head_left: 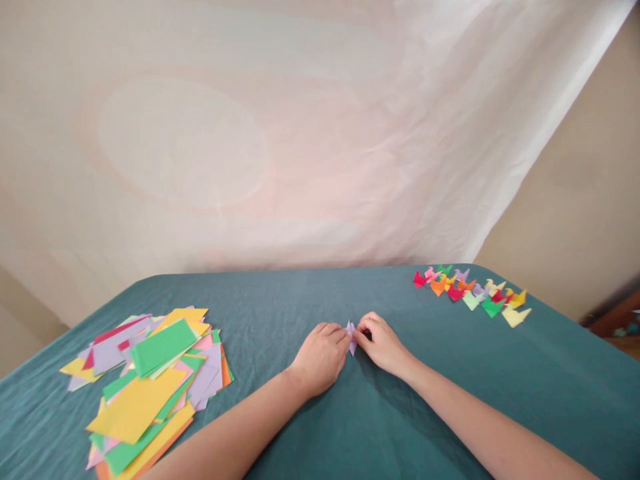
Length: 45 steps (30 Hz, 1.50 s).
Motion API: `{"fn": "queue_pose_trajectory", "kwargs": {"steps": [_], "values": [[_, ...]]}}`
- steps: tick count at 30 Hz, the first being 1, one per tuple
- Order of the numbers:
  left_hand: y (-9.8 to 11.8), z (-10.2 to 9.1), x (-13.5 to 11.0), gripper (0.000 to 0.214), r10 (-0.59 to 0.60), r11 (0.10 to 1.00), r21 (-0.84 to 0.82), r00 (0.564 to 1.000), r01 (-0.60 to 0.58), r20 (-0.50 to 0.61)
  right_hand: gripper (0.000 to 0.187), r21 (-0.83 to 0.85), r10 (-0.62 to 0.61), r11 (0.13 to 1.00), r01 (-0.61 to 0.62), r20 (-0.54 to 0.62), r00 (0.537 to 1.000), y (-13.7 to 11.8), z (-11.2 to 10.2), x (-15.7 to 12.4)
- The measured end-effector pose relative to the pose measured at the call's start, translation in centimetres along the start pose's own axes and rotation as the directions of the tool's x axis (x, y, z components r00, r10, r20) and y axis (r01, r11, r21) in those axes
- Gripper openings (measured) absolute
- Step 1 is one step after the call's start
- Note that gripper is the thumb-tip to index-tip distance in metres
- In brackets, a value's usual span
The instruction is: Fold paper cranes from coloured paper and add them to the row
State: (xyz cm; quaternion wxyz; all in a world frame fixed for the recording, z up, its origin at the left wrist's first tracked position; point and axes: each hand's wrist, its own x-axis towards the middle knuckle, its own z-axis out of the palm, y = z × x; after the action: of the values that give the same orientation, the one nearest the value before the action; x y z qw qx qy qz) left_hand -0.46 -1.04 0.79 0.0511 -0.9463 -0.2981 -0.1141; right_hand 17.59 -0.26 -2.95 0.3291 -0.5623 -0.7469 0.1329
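A small lilac folded paper piece [351,336] lies on the teal tablecloth [310,293] in the middle of the table. My left hand [320,357] has its fingers curled and pinches the piece from the left. My right hand [383,342] pinches it from the right, fingers bent over it. Most of the paper is hidden between my fingertips.
A loose heap of coloured paper sheets [150,380] in yellow, green, lilac, pink and orange lies at the left. Several small folded paper figures [473,290] in mixed colours stand in rows at the far right corner. A pale cloth [300,133] hangs behind the table.
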Motion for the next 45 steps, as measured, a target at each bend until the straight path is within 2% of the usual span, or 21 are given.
{"fn": "queue_pose_trajectory", "kwargs": {"steps": [13, 23, 45], "values": [[-0.16, 0.11, -0.04, 0.038, 0.029, 1.0, -0.001, 0.999, -0.029, 0.043, 0.018, -0.06, 0.006, 0.998, -0.007, -0.02, 1.0, 0.06, 0.25, 0.12], [0.06, 0.02, 0.04, 0.037, 0.033, 0.996, 0.076, 0.997, -0.038, 0.076, 0.02, -0.103, 0.005, 0.995, -0.006, -0.016, 1.0, 0.08, 0.37, 0.21], [0.1, 0.44, 0.09, 0.035, 0.019, 0.993, 0.111, 0.997, -0.027, 0.072, 0.013, -0.154, 0.02, 0.988, -0.028, -0.054, 0.998, -0.04, 0.83, 0.04]]}}
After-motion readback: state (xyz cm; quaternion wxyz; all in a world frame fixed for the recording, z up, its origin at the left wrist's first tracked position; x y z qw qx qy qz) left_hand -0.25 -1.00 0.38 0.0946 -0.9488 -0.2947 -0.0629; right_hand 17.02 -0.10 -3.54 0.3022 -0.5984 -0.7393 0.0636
